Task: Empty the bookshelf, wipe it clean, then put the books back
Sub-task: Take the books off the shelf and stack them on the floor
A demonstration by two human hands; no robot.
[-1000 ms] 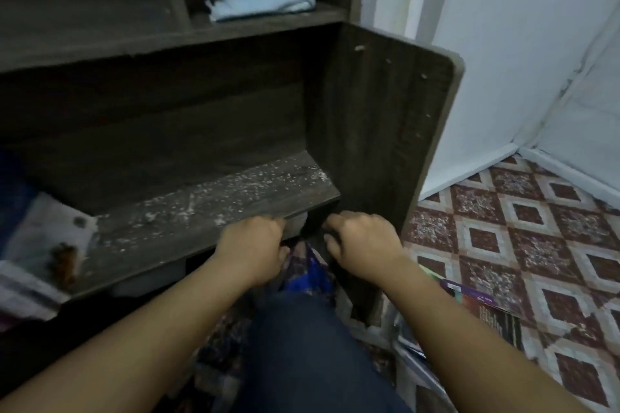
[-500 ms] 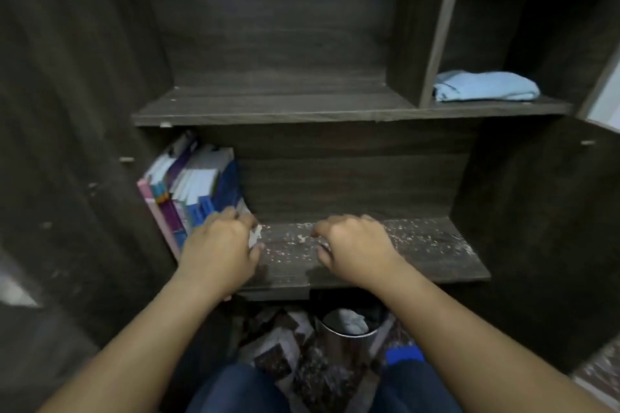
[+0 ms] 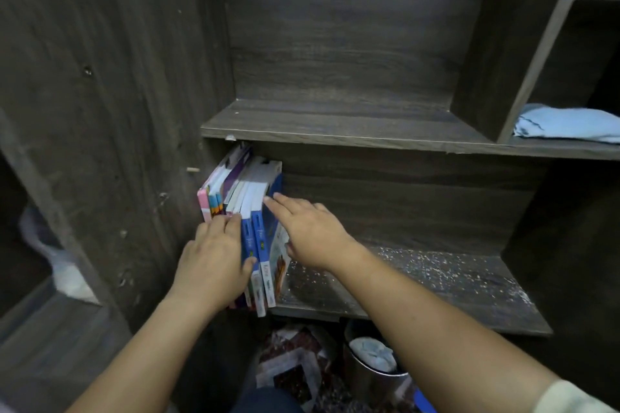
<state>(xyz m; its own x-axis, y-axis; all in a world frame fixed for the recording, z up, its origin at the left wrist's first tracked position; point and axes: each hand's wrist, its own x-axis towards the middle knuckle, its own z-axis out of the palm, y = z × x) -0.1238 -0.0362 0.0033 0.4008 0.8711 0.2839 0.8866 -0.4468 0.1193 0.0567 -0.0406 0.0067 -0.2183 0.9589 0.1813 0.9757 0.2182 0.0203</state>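
A: Head view: the books (image 3: pixel 250 211) stand at nine o'clock on the dusty shelf (image 3: pixel 419 285), right at its front edge. The left hand (image 3: pixel 214 265) lies flat on the spines. The right hand (image 3: pixel 308 231), fingers straight, presses the outer cover.
B: Unsupported, they could topple off that lip. There's open room toward three o'clock.

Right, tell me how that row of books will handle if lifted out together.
Probably heavy as a bundle: the books are several, packed upright. Thin spines suggest they'd fan apart unless squeezed between the left hand and right hand. Unsupported, they may topple rightward.
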